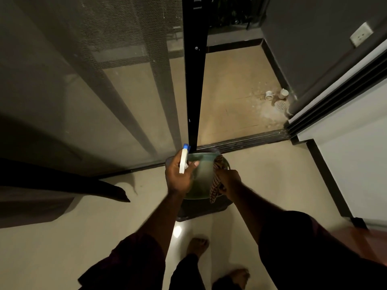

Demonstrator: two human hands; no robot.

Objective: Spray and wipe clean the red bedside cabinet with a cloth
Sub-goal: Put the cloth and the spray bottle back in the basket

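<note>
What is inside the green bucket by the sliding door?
A checked cloth hangs at the green bucket right rim, gripped by the right hand. Elsewhere the inside looks pale; water cannot be told. The left hand, holding the spray bottle, covers the left part.

Your spray bottle (184,159) has a white head and a blue nozzle tip. It sits in your left hand (178,176) with the nozzle pointing away from you, and the hand hides the bottle's body. Your cloth (216,183) is checked in brown and a pale colour. It is bunched and pinched in your right hand (229,181), trailing over the rim of the green bucket (200,174). Of the red cabinet (360,237) you see only a blurred reddish corner at your right, behind your sleeve.
</note>
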